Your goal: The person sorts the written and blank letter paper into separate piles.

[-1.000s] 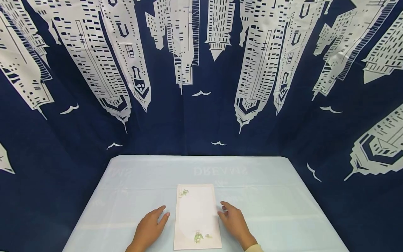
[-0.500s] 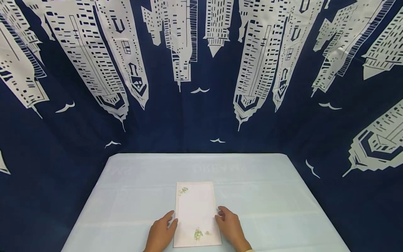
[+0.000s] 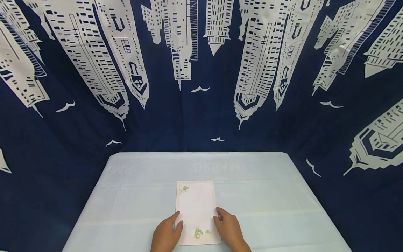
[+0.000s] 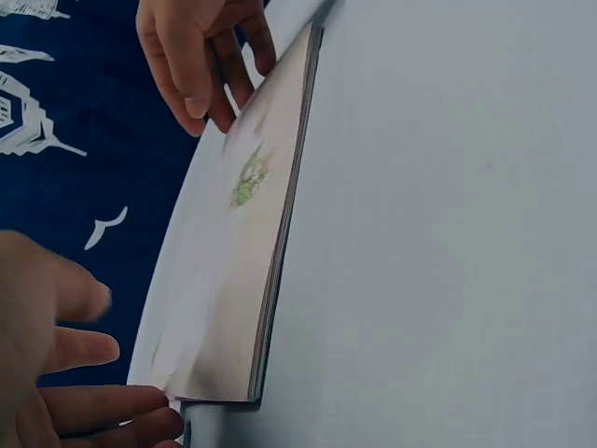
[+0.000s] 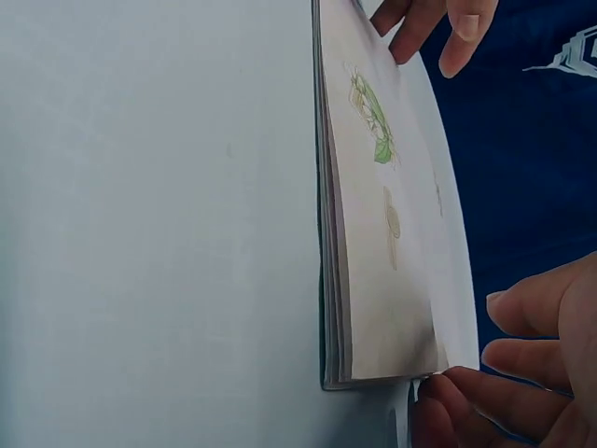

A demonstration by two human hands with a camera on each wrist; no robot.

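Observation:
A notepad (image 3: 196, 210) of several sheets lies flat on the table, its pale top page printed with green leafy sprigs. Along its left long edge is my left hand (image 3: 165, 235), thumb and forefinger spread apart and overlapping the edge in the head view. My right hand (image 3: 229, 229) is at the opposite long edge, fingers slightly bent. Each wrist view shows lower fingertips right at the pad's edge, with the thumb raised clear of the page. The layered sheets (image 5: 333, 280) of the pad show in the right wrist view.
The table (image 3: 267, 196) wears a pale cloth with faint lettering near its far side. Behind it and along both sides hangs a dark blue curtain (image 3: 201, 119) printed with white upside-down buildings and birds.
Both hands have moved inward from beside the notepad to its long edges, the left one coming farther to the right. The notepad stays in about the same place.

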